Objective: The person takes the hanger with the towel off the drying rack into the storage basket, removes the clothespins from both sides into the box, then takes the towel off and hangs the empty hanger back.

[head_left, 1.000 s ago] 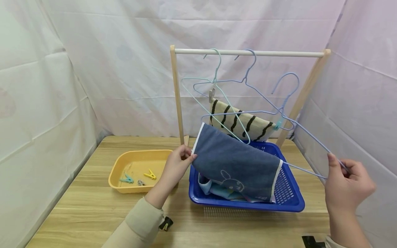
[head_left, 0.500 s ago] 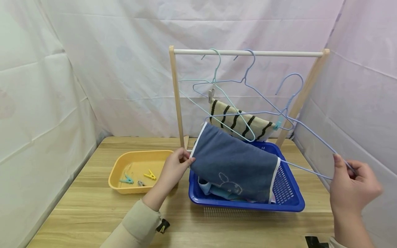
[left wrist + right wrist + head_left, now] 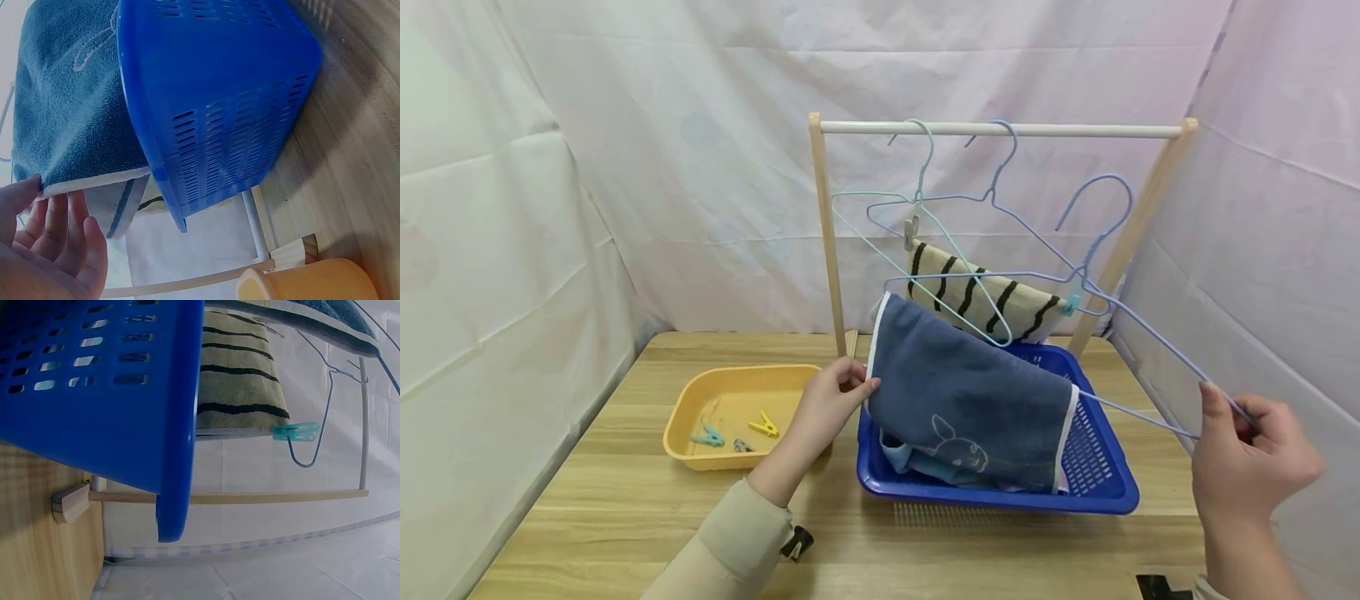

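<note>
A dark blue towel (image 3: 970,383) with white edging and a rabbit outline hangs folded over the lower bar of a blue wire hanger (image 3: 1157,337), above the blue basket. My left hand (image 3: 831,408) pinches the towel's white left edge between thumb and fingers; the left wrist view shows this edge in the left hand (image 3: 56,244) too. At the right, my right hand (image 3: 1251,467) grips the hanger's far end, thumb on the wire. The hanger's hook points up, off the rail. My right hand does not show in the right wrist view.
Behind, a wooden rack (image 3: 829,233) bears a mint hanger (image 3: 958,250) and another blue hanger (image 3: 1003,158) with a striped towel (image 3: 985,292) clipped on. The blue basket (image 3: 1120,492) contains cloths. A yellow tray (image 3: 681,417) at left holds several clothespins (image 3: 765,423).
The hanger and towel have shifted slightly between frames. My right hand has moved a little to the right, still gripping the hanger. The left hand keeps its pinch on the towel's edge.
</note>
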Available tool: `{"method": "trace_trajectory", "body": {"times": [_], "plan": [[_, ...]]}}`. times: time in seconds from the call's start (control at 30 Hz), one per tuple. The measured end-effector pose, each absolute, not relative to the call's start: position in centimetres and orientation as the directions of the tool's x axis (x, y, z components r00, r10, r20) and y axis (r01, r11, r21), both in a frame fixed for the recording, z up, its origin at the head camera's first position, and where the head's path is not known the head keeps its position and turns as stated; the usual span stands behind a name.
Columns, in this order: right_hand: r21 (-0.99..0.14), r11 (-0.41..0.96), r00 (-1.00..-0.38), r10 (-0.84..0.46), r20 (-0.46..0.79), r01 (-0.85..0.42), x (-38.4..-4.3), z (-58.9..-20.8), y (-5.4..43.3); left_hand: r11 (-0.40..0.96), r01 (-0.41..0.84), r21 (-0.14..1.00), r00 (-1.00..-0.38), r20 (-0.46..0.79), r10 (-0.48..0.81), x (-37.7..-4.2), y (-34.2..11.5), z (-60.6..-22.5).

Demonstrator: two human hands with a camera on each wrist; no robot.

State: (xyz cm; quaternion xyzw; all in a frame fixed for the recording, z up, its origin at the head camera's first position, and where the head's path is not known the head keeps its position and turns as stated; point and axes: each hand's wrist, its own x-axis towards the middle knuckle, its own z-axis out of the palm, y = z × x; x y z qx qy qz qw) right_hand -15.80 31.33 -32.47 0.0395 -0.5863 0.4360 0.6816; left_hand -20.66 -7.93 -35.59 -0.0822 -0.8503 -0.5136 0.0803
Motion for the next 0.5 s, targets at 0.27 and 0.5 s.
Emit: {"method": "trace_trajectory", "body": {"times": [0.27, 0.5], "plan": [[-0.443, 0.607, -0.059, 0.545, 0.836, -0.660, -15.6, -32.6, 30.9, 0.442, 0.177, 0.880, -0.984, 0.163, 0.070, -21.2, -7.5, -34.6], [-0.416, 0.592, -0.050, 0.534, 0.844, -0.691, -15.8, -32.9, 30.7, 0.321, 0.149, 0.935, -0.989, 0.147, 0.030, -21.6, -7.3, -33.8]]}}
